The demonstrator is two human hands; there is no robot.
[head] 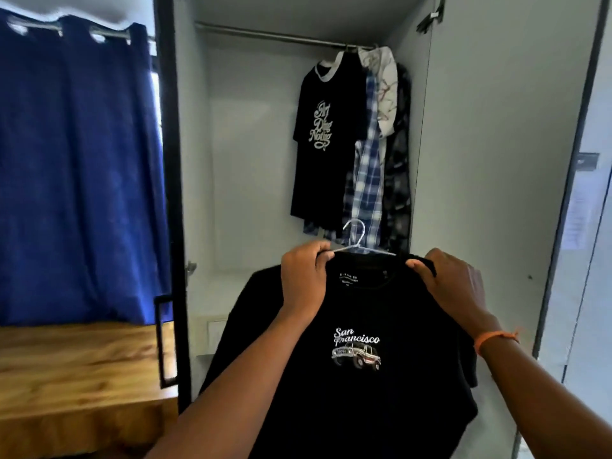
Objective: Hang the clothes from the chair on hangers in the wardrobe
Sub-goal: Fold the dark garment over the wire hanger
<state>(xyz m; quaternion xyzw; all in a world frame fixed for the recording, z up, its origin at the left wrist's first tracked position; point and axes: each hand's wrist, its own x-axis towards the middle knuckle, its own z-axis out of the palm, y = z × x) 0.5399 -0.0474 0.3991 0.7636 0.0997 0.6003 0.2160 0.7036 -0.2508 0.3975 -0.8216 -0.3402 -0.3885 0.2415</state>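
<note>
While both hands pinch the shoulders: the black T-shirt (357, 376) hangs below them on a wire hanger (356, 241), in front of the open wardrobe (480, 160).
Left hand (306, 276): fingers curled, gripping the collar's left side together with the hanger's wire arm.
Right hand (453, 281): thumb and fingers pinching the right shoulder seam.
Risk, slipping: thin smooth wire gives soft knit little hold; if one grip eases, that shoulder may slide off.
Risk, hooking: the rail (275, 34) sits well above the hands, and the small hook could miss it.
Risk, crowding: hung shirts (351, 144) above and beyond the right hand could snag the hook.
Materials: limp cotton-like jersey with a printed car motif; pale, slim, rigid wire; matte grey wardrobe panels; round metal rail.
</note>
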